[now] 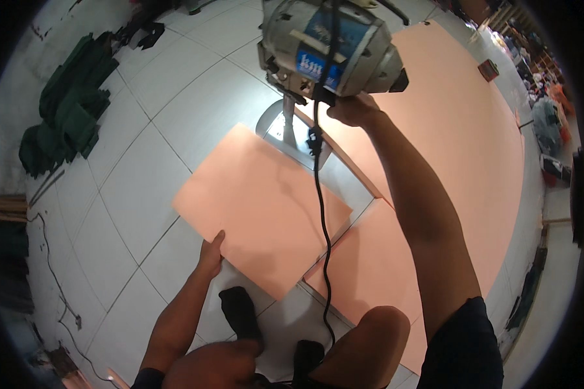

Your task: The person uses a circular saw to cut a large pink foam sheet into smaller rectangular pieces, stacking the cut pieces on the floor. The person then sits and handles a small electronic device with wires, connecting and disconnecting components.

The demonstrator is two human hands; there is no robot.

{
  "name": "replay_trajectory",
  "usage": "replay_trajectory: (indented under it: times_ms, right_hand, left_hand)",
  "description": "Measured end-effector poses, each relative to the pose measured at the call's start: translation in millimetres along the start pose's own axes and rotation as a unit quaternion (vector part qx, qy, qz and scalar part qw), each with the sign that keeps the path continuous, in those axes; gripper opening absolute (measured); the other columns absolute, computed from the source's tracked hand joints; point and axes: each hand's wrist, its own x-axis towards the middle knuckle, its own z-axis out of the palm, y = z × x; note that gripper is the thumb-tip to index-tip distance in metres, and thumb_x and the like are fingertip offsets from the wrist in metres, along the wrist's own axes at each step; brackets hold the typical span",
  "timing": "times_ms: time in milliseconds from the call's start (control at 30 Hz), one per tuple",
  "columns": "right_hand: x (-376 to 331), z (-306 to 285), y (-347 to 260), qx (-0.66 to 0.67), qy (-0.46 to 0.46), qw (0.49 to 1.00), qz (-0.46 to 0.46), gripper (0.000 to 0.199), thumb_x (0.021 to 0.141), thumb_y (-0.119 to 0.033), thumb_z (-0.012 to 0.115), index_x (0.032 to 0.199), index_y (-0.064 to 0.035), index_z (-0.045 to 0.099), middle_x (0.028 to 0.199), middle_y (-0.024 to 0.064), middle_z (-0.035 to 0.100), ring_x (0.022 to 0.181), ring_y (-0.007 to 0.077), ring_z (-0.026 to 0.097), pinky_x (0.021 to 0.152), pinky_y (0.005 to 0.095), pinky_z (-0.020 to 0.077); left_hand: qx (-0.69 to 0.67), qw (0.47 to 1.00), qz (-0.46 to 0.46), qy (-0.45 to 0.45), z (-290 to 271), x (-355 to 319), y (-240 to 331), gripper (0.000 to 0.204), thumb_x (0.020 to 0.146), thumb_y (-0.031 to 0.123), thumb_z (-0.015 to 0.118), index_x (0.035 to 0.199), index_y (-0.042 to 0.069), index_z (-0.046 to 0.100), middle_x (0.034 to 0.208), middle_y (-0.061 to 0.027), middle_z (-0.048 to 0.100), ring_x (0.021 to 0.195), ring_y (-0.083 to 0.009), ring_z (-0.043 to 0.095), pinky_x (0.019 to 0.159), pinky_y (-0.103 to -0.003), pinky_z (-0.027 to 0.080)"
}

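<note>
My left hand (211,255) grips the near-left edge of a peach rectangular piece (259,201), thumb on top and fingers hidden beneath. The piece lies tilted across the floor in front of me; whether it is one sheet or several layers I cannot tell. My right hand (358,109) is closed around the handle of an electric cloth-cutting machine (347,48). Its grey motor body stands above a flat metal base plate (270,123) on the tiles. The base sits between the held piece and a large peach layered stack (454,123). The blade is mostly hidden.
A black power cord (324,227) hangs from the machine past the held piece. Another peach section (376,259) lies near my right knee. Dark green folded cloth (78,97) lies at left, beside a thin cable (52,266). A small dark red object (488,70) rests on the stack.
</note>
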Motion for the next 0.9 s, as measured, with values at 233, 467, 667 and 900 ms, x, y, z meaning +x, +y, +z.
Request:
replay_trajectory:
  times_ms: [233,467,667,900]
  right_hand:
    - [-25,14,19,0.203,0.095,0.967,-0.119,0.054,0.073,-0.021,0.066,0.124,-0.0086,0.055,0.121,0.0203,0.060,0.115,0.0347,0.056,0.096,0.0403,0.0465]
    - [-37,-11,-3,0.014,-0.019,0.999,0.025,0.054,0.084,-0.049,0.063,0.128,-0.0186,0.057,0.125,0.0080,0.061,0.116,0.0282,0.057,0.097,0.0381,0.0471]
    - [-34,5,-7,-0.007,0.089,0.994,0.059,0.063,0.080,-0.068,0.058,0.123,-0.0220,0.059,0.117,0.0017,0.065,0.108,0.0218,0.063,0.091,0.0365,0.0510]
    - [-161,0,30,0.035,0.251,0.967,-0.014,0.052,0.086,-0.038,0.065,0.128,-0.0101,0.052,0.115,0.0156,0.059,0.104,0.0317,0.058,0.088,0.0419,0.0483]
  left_hand:
    - [0.158,0.983,-0.091,-0.035,3,-12,26,0.070,0.092,0.057,0.054,0.138,0.006,0.040,0.128,-0.0119,0.053,0.115,-0.0257,0.052,0.098,-0.045,0.042]
    - [0.203,0.968,-0.142,-0.021,-25,-15,43,0.085,0.087,0.072,0.046,0.137,0.005,0.037,0.125,-0.0159,0.051,0.112,-0.0286,0.052,0.093,-0.044,0.044]
    - [0.311,0.930,0.047,0.191,-18,-4,49,0.070,0.091,0.060,0.051,0.127,0.001,0.041,0.097,-0.0076,0.045,0.085,-0.0186,0.046,0.076,-0.033,0.041]
    - [0.456,0.826,0.317,0.095,-34,26,84,0.035,0.099,0.030,0.054,0.113,-0.002,0.050,0.090,-0.0031,0.045,0.082,-0.0132,0.042,0.077,-0.026,0.038]
